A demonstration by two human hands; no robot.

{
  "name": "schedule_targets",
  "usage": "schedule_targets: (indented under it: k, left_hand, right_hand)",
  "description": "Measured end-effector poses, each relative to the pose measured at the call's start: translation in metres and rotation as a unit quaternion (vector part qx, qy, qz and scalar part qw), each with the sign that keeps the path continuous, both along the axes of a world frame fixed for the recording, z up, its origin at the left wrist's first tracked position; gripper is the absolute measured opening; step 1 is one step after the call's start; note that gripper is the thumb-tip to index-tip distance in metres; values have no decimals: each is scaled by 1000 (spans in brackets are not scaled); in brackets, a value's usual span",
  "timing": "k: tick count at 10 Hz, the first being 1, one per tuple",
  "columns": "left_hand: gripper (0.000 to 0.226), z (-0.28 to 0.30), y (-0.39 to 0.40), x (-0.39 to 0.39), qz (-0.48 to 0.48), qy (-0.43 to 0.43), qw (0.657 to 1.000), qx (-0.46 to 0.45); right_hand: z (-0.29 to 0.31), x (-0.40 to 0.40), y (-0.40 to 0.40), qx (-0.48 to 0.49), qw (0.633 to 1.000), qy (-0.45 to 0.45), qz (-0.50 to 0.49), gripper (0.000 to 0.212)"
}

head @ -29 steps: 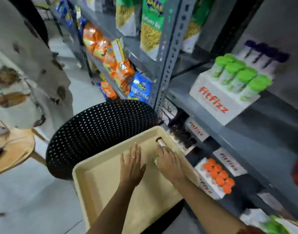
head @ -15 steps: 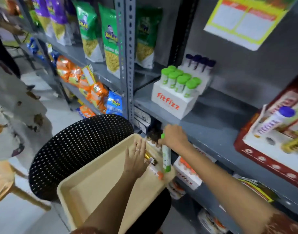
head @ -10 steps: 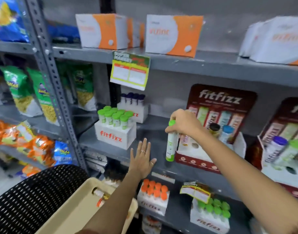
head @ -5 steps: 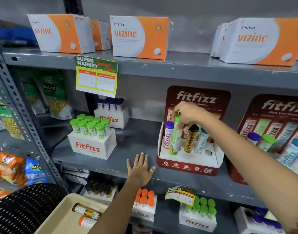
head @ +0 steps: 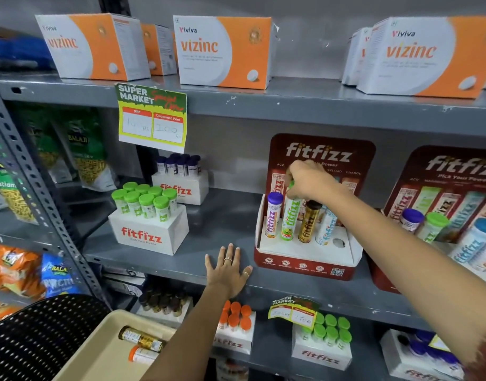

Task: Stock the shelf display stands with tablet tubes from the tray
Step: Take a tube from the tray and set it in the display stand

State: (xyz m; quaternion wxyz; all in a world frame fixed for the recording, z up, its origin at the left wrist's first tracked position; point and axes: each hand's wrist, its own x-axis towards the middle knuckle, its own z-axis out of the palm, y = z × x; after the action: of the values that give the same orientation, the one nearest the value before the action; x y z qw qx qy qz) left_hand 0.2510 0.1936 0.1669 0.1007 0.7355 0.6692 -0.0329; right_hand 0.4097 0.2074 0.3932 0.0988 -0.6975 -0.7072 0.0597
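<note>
Change: the green-capped tube, which I had hanging low in front of the shelf a second ago, now stands in the second hole of the red display stand, centre right of the frame.
Right hand: fingers closed over the green cap from above; the grip is not released yet.
Left hand: flat and spread on the grey shelf edge, lower centre, holding nothing.
Neighbours: purple-capped tube just left, dark-capped gold tube just right.
Stand: one hole at the right end looks empty.
Tray: lower left; a gold tube and an orange-capped tube remain.
Meaning: I judge this placement almost finished; more trips remain.
</note>
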Motion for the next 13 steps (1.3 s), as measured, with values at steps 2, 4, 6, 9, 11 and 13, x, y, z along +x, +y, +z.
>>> schedule_targets:
  k: [2,4,6,9,11,13]
  left_hand:
    - [64,-3,1,-1,0,0,1000,9]
    - [64,-3,0,-1,0,0,1000,14]
    - [65,-5,2,0,7,1,1000,18]
    - [65,-6,2,0,6,0,1000,18]
    - [65,-7,3,0,4,-1,1000,21]
    - [66,-5,-1,-1,4,-13,1000,23]
  right_hand:
    - [-10,5,0,4,1000,12,-7,38]
    - [-15,4,3,18,1000,3,0,37]
    - [-17,1,2,17,1000,-21,8,43]
    - [-17,-4,-2,2,1000,-28,7,46]
    - [-32,-2,0,-5,999,-30,19,40]
    - [-34,-5,-3,12,997,-69,26,40]
